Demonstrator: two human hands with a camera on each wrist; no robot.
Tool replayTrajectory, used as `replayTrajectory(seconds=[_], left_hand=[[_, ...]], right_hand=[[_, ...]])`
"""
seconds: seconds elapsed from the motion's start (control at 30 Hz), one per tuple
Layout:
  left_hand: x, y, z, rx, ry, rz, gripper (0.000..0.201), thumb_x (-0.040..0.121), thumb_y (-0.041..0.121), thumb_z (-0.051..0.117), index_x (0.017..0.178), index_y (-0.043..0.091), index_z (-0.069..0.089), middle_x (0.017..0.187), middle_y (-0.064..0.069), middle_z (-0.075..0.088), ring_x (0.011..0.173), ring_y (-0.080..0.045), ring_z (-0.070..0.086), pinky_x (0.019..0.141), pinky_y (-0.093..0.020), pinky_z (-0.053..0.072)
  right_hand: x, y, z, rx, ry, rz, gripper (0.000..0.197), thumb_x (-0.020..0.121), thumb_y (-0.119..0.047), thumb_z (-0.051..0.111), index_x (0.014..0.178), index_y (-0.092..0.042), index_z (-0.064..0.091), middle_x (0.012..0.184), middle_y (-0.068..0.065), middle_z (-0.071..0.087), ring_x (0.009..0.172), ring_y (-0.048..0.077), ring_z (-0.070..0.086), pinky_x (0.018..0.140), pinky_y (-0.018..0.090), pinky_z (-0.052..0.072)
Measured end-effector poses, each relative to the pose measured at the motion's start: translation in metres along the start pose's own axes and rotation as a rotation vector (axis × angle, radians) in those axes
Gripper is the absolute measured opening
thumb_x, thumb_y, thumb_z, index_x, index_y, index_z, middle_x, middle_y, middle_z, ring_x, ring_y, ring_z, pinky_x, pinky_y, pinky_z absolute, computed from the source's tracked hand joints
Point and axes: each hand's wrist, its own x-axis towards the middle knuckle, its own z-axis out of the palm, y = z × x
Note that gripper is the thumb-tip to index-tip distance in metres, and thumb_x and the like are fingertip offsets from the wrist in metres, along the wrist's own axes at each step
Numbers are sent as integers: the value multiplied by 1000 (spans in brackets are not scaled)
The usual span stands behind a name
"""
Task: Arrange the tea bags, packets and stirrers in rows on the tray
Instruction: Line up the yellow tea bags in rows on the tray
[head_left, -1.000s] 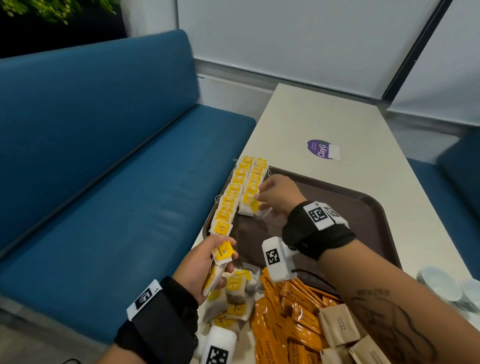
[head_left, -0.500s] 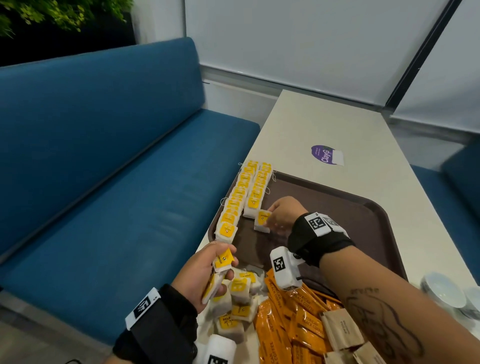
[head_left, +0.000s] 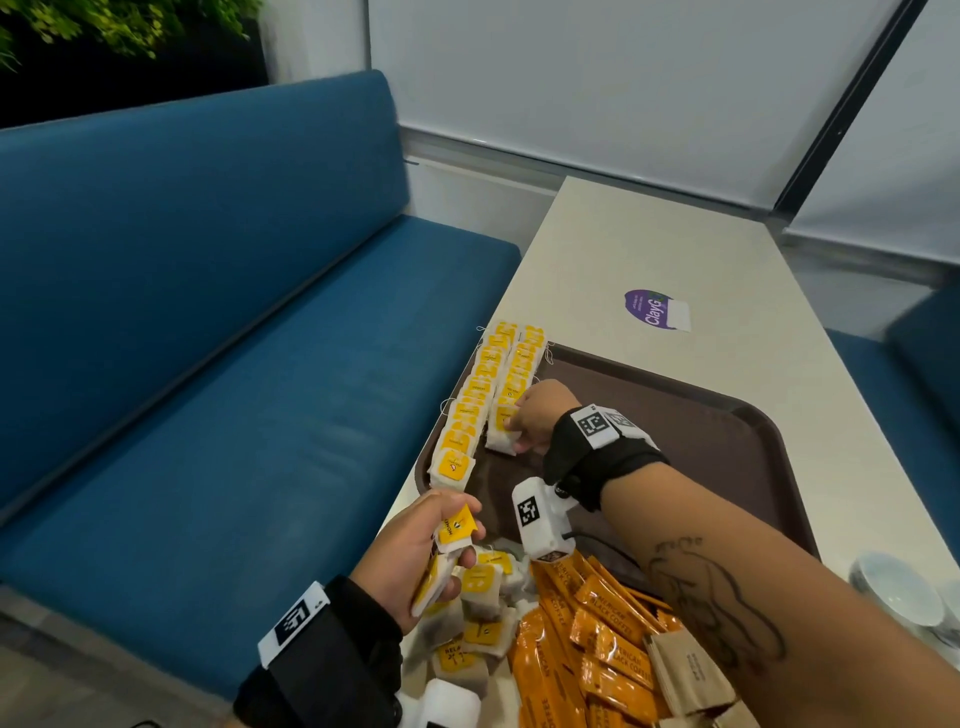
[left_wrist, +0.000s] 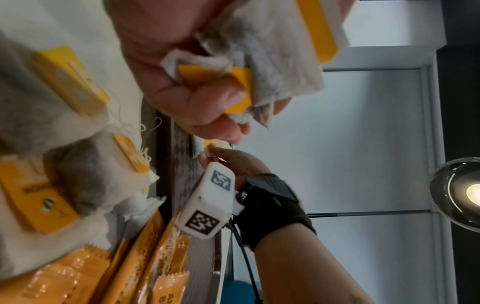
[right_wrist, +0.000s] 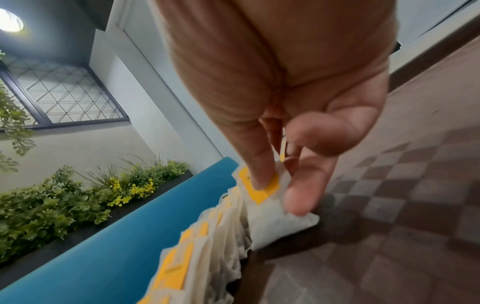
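Two rows of tea bags (head_left: 485, 400) run away from me along the tray (head_left: 701, 431)'s left edge, and my right hand (head_left: 535, 415) pinches one tea bag (right_wrist: 270, 207) at the near end of the inner row. My left hand (head_left: 415, 551), nearer the loose pile (head_left: 478, 613), grips a spare bunch (left_wrist: 259, 67), so I judge the next bag lies toward me.

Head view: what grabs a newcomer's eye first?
Two rows of yellow-tagged tea bags along the left edge of the brown tray, with the right hand pinching a bag at the near end of the inner row. Nearer, the left hand grips several tea bags above a loose pile beside orange coffee sticks.
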Motion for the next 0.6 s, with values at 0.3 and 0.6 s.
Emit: replayTrajectory(seconds=[0.3,0.6], left_hand=[[4,1,-4,-69,-16,-3,29,91,25,39,84,8,62,66,-7,57,51,-14,48,34,-17,33],[6,5,3,-94,-14,3,26,90,25,40,88,10,60,65,-8,57,48,-16,48,36,-15,30]], right_hand=[[9,-5,9,-413,59,-109,27,90,-24,62,107,-3,62,110,9,66,93,21,66,73,22,51],[-50,-3,-20,-162,-45,-393,19,81,-26,73,79,-13,60,73,3,54,63,12,47,53,24,36]])
